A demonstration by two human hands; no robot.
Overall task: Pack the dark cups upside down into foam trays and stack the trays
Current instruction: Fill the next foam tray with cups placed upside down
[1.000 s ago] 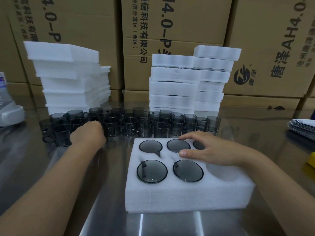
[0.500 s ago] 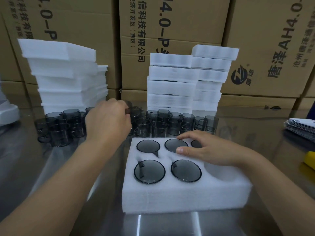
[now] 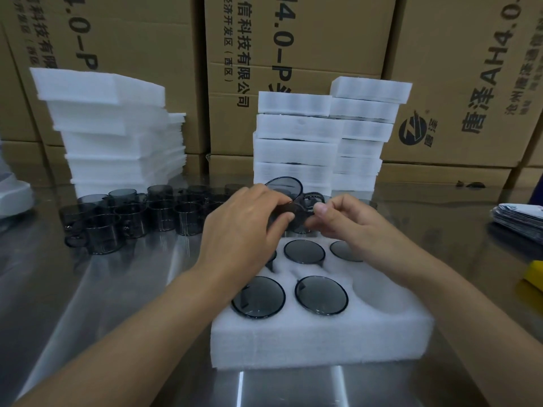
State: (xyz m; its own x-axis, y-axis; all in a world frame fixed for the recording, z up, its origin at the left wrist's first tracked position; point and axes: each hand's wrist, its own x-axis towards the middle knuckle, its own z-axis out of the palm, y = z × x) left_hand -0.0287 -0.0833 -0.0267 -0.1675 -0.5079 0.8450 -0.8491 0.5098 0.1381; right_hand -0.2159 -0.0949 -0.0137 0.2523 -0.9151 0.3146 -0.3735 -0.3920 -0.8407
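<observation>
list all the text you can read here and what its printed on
"技有限公司" and "(西区)", upside-down "4.0-P": middle cardboard box.
Upside-down "AH4.0", round logo: right cardboard box.
"-P": left cardboard box.
Smaller print on the boxes: blurred.
Cups, foam trays: none.

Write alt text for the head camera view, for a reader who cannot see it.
Two bare hands, the left hand and right hand, hold one dark cup together above a white foam tray on a steel table. Five pockets hold upside-down cups; the near right one is empty. Loose cups, foam stacks and cardboard boxes stand behind.
</observation>
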